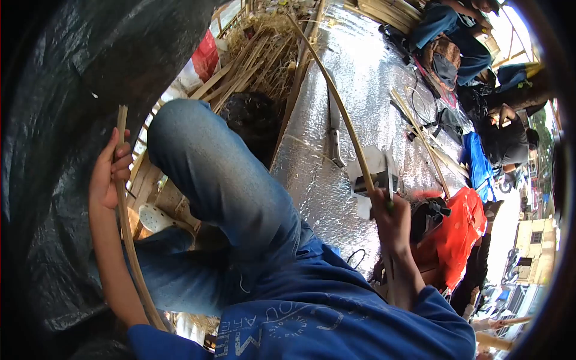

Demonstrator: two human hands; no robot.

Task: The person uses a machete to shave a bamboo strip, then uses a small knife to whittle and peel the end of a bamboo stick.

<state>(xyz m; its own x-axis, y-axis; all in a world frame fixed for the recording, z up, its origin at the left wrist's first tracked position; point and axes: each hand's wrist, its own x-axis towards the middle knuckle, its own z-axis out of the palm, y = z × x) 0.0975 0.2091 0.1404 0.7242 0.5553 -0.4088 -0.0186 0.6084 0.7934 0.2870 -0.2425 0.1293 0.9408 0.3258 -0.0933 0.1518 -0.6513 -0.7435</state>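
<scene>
Your left hand point(116, 168) holds a wooden strip point(128, 234) beside your knee point(183, 123). Your right hand point(393, 221) holds a long stick point(343, 113) over the shiny mat point(375, 66), maybe a knife point(389, 191) too. Both woods look light and springy; grab their middles, since ends may prick.

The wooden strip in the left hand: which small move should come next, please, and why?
Perhaps lay this wooden strip down: it occupies the left hand, while the right hand alone grips a second strip, which the freed hand could then steady.
</scene>
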